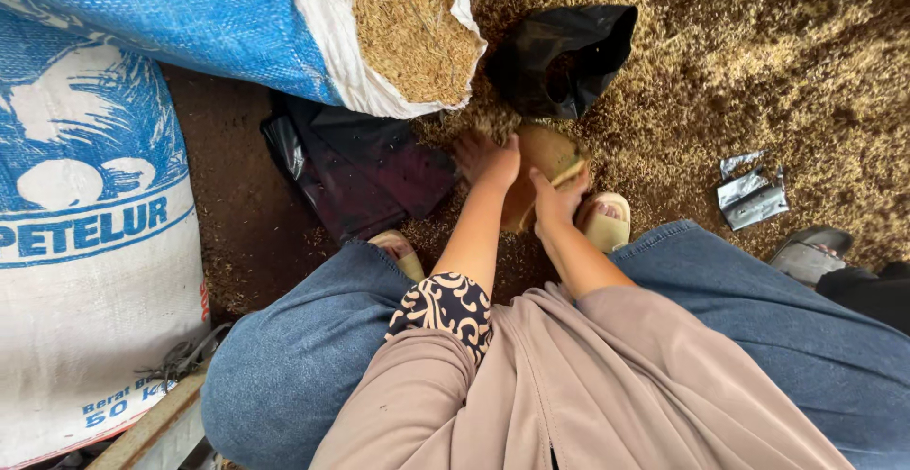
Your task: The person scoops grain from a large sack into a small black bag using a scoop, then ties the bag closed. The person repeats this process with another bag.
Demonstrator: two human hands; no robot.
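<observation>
A brown scoop-like bowl (542, 162) sits low on the grain-strewn floor (758, 63), just beyond the knees. The right hand (559, 200) clasps its near rim; the left hand (488, 159) presses its left side, below the open grain sack (379, 34).

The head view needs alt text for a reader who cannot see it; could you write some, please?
Both hands, left hand and right hand, grip a brown bowl over husk-strewn ground. A black bag and an open blue sack of husks lie beyond.
</observation>
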